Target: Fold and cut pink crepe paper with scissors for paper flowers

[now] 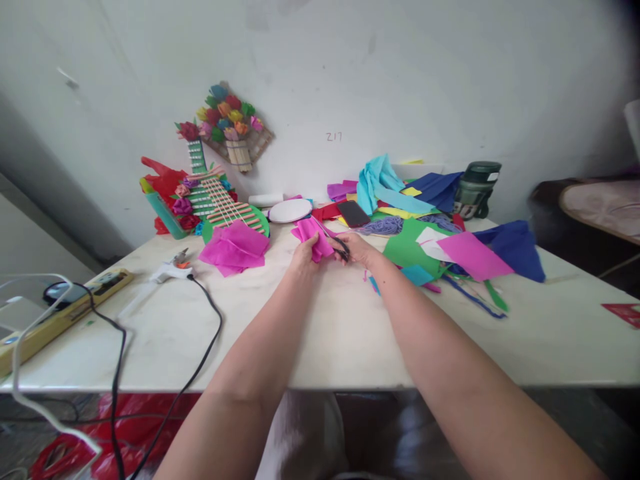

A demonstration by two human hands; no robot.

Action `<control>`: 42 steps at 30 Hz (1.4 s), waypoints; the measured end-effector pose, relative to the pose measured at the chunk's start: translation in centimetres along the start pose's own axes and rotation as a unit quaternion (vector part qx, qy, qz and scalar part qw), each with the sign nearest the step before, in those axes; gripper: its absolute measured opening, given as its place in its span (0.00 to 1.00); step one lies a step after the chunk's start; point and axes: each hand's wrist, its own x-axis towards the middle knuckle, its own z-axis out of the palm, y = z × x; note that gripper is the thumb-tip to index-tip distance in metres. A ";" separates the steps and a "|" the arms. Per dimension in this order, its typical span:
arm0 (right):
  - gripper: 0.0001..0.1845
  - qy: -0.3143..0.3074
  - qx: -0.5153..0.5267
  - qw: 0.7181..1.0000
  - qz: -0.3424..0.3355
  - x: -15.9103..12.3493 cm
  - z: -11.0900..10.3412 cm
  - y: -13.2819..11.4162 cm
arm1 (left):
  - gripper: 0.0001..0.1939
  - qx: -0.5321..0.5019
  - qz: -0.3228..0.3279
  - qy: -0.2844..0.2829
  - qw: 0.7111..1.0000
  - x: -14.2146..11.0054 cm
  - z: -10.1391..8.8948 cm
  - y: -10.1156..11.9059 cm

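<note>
Far left on the tabletop point(350, 347): one yellow power strip point(77, 310), cables attached. Beside it, one white glue gun point(171, 269). Behind, a guitar-shaped craft piece point(225, 200) with paper flowers, upright, near a teal tube point(167, 215). In front of the craft piece, one loose magenta sheet point(234, 248), creased.

Centre: one left hand point(304, 257), grip closed, pinching a folded magenta piece point(321, 248) between thumb and fingers. Against this piece, one pair of black-handled scissors point(342, 249), blades pointing away from the person and towards the left; blade opening too small to tell. One right hand point(359, 249), grip closed around the scissors' handles. Step in hand, as judged: trimming the folded piece. The next snip calls for layers kept aligned and left fingertips clear of the blades.

Right of centre: one dark phone point(353, 214), lying flat; purple yarn point(383, 226); a green sheet point(413, 248) partly under a magenta square point(475, 256). Behind these, one dark tumbler point(477, 190), upright. Rightmost of the sheets, one dark blue point(520, 250).
</note>
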 end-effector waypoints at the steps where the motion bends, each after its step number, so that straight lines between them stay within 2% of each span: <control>1: 0.18 0.000 0.005 1.000 0.000 0.0 0.0 0.0 | 0.06 -0.001 0.001 0.000 1.000 0.0 0.0 0.0; 10: 0.18 -0.001 0.001 1.000 -0.024 0.2 -0.1 0.5 | 0.04 -0.006 0.003 -0.002 1.000 0.1 -0.1 0.0; 14: 0.18 0.014 -0.009 0.999 -0.030 0.1 0.1 0.3 | 0.05 -0.007 0.004 0.014 1.000 0.2 0.0 0.1; 21: 0.18 0.004 0.008 1.000 -0.009 0.1 -0.1 0.1 | 0.05 0.003 0.002 0.013 1.000 0.1 0.0 0.1; 31: 0.20 0.003 0.010 1.000 -0.011 -1.0 -0.2 -1.2 | 0.04 0.028 0.013 -0.038 0.999 0.1 -0.2 -0.6; 38: 0.21 0.000 0.009 1.000 -0.018 0.4 -0.7 0.5 | 0.03 0.047 0.017 -0.054 0.997 -0.1 -0.1 -0.6; 42: 0.21 -0.001 0.008 1.000 -0.025 0.8 -0.9 1.1 | 0.03 0.047 0.024 -0.040 0.998 -0.2 -0.1 -0.6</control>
